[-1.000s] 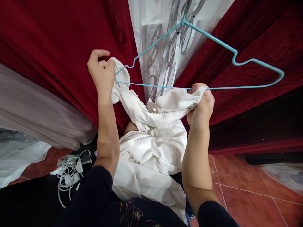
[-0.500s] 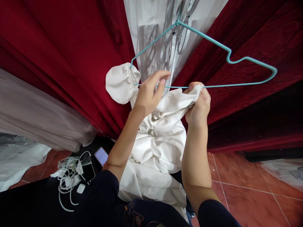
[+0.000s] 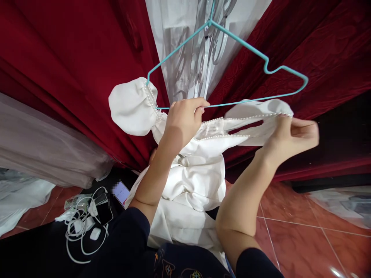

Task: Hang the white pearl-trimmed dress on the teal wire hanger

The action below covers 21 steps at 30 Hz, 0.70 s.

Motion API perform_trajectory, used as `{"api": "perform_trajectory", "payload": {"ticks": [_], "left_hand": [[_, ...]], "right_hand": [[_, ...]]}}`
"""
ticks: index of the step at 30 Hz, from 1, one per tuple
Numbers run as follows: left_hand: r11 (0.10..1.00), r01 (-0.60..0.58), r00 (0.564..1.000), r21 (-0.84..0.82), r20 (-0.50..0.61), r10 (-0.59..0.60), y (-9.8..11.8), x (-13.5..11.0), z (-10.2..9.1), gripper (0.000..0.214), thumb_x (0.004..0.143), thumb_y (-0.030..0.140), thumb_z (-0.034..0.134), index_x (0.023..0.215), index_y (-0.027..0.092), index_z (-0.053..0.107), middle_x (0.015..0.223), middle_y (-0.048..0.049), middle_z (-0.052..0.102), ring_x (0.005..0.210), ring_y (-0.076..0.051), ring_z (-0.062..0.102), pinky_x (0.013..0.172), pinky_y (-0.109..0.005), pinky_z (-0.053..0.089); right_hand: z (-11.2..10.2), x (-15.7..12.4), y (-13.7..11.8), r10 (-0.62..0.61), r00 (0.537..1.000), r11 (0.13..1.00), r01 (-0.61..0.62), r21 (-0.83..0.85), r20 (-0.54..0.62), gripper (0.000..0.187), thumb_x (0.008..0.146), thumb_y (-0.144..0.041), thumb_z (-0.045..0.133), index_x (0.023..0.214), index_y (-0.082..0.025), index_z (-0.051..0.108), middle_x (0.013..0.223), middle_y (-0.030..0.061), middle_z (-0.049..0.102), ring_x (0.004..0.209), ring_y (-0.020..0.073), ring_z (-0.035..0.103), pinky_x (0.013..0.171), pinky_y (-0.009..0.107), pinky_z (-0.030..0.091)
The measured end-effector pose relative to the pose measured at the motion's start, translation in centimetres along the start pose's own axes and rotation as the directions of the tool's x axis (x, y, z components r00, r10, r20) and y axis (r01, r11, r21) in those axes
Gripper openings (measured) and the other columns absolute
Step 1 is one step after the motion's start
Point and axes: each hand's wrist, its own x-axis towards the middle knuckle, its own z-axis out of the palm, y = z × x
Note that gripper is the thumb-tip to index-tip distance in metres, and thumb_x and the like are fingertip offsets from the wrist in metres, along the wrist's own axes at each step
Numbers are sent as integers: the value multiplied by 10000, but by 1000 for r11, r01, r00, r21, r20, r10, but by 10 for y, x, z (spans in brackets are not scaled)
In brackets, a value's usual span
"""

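A white dress (image 3: 191,185) with pearl trim hangs down over my lap. One end of a turquoise clothes hanger (image 3: 240,41) sits inside the pearl-edged opening by the puffed left-hand sleeve (image 3: 127,106). My left hand (image 3: 184,119) is closed around the hanger's lower bar, near its middle. To the right, my right hand (image 3: 292,135) pinches the pearl-trimmed edge of the other sleeve (image 3: 257,108) and holds it stretched sideways. That sleeve lies just below the hanger's bare right end, and the gap between its pearl edges shows.
Red curtains (image 3: 87,58) hang on both sides of a white ornate metal frame (image 3: 203,65). At lower left, a lit phone (image 3: 120,193), tangled white cables (image 3: 77,227) and a white earbud case (image 3: 95,233) lie on a black surface. Red floor tiles (image 3: 295,235) show at right.
My right hand has moved right and pulled the sleeve out taut. My left hand has closed onto the hanger bar. The hanger has shifted left, its right end swinging inward.
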Motion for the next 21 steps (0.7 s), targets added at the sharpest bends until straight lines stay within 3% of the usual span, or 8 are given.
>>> {"api": "perform_trajectory", "payload": {"ticks": [4, 7, 9, 12, 15, 21], "left_hand": [[995, 54, 998, 81, 38, -57, 3, 1, -9, 309, 985, 36, 566, 1036, 190, 829, 896, -25, 799, 797, -196, 696, 863, -344, 540], [990, 84, 992, 117, 82, -93, 5, 1, -15, 296, 984, 33, 578, 1017, 187, 827, 896, -31, 794, 812, -203, 702, 842, -344, 535], [988, 96, 989, 123, 100, -109, 6, 1, -17, 298, 984, 28, 576, 1009, 196, 821, 926, -31, 799, 846, -209, 717, 842, -344, 537], [986, 103, 989, 131, 96, -116, 8, 1, -16, 319, 985, 21, 557, 1033, 204, 814, 942, -27, 801, 857, -206, 725, 856, -343, 543], [983, 105, 990, 151, 82, -118, 8, 0, -14, 313, 998, 33, 549, 1065, 183, 815, 889, -38, 789, 820, -207, 713, 855, -351, 541], [986, 96, 991, 134, 75, -107, 7, -1, -15, 318, 1001, 34, 541, 1066, 171, 820, 937, -51, 800, 825, -207, 708, 865, -355, 531]], "right_hand": [[21, 41, -8, -82, 996, 995, 81, -63, -17, 349, 732, 80, 648, 613, -220, 516, 628, -68, 439, 598, 76, 407, 697, 327, 384], [37, 57, -27, -149, 989, 983, 146, -111, -14, 394, 764, 60, 650, 598, -233, 447, 642, -56, 427, 647, 75, 433, 701, 324, 368], [46, 58, -47, -199, 978, 971, 206, -123, 67, 386, 779, 15, 643, 599, -245, 422, 663, -42, 438, 660, 75, 439, 693, 323, 353], [53, 51, -75, -223, 935, 952, 270, -144, 277, 342, 726, -18, 638, 587, -256, 437, 657, -20, 454, 623, 76, 398, 652, 326, 288], [52, 44, -87, -203, 901, 938, 292, -189, 384, 298, 687, -22, 632, 570, -232, 456, 624, -16, 462, 603, 70, 376, 630, 307, 237], [24, 49, -89, -48, 918, 918, 196, -344, 394, 132, 657, -41, 634, 655, -172, 623, 607, -41, 515, 579, 70, 492, 612, 295, 276]]}}
